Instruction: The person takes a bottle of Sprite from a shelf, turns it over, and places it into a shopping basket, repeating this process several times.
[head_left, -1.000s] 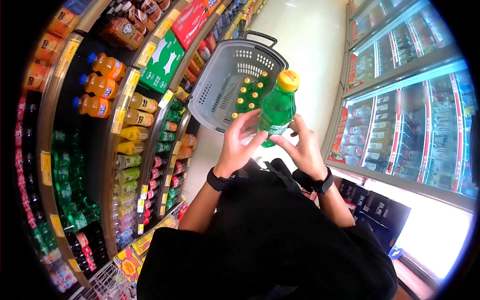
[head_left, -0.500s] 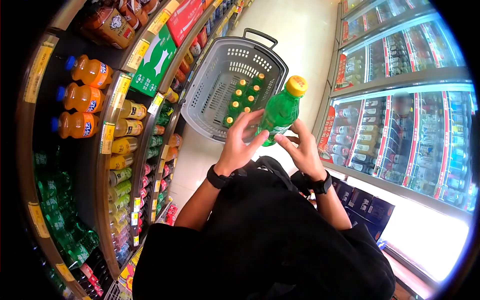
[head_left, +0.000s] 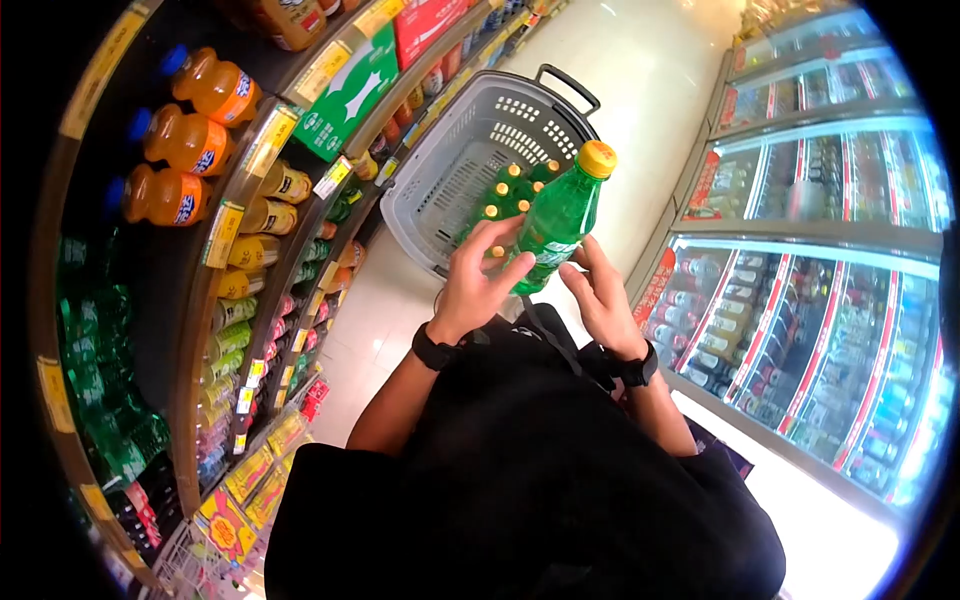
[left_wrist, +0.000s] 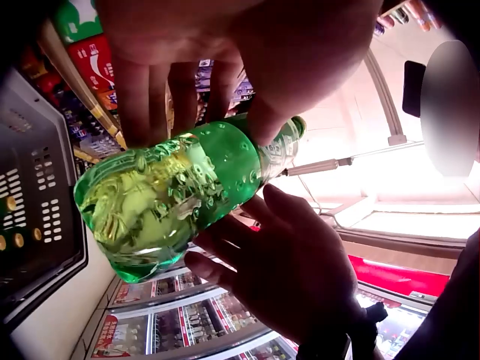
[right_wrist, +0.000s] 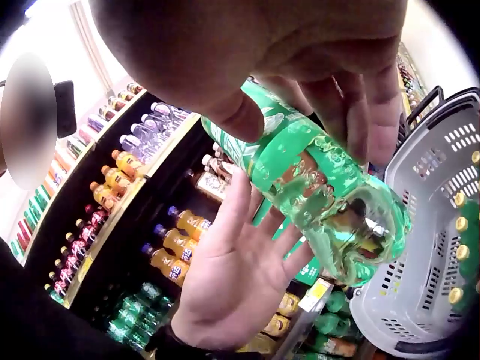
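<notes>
A green plastic soda bottle (head_left: 563, 210) with a yellow cap is raised, tilted, in front of the torso. My left hand (head_left: 478, 282) holds its left side, thumb in front and fingers passing behind. My right hand (head_left: 606, 300) is at the bottle's right side, its fingers fairly straight and fingertips right at the plastic. Seen in the left wrist view, the right hand's thumb (left_wrist: 281, 202) stands off the bottle. Liquid and bubbles show through the green wall in the right wrist view. The bottle's cap is out of sight in both wrist views.
Beyond the bottle, a grey shopping basket (head_left: 430, 190) on the pale aisle floor holds several green bottles with yellowish caps (head_left: 502, 188). Drink shelves (head_left: 225, 235) line the left, with orange soda bottles (head_left: 190, 140) in front. Glass-door coolers (head_left: 790, 330) run along the right.
The head view has turned, so shelves and coolers shift in frame. Both hands keep the bottle at nearly the same place. The right thumb has come away from the bottle's front.
</notes>
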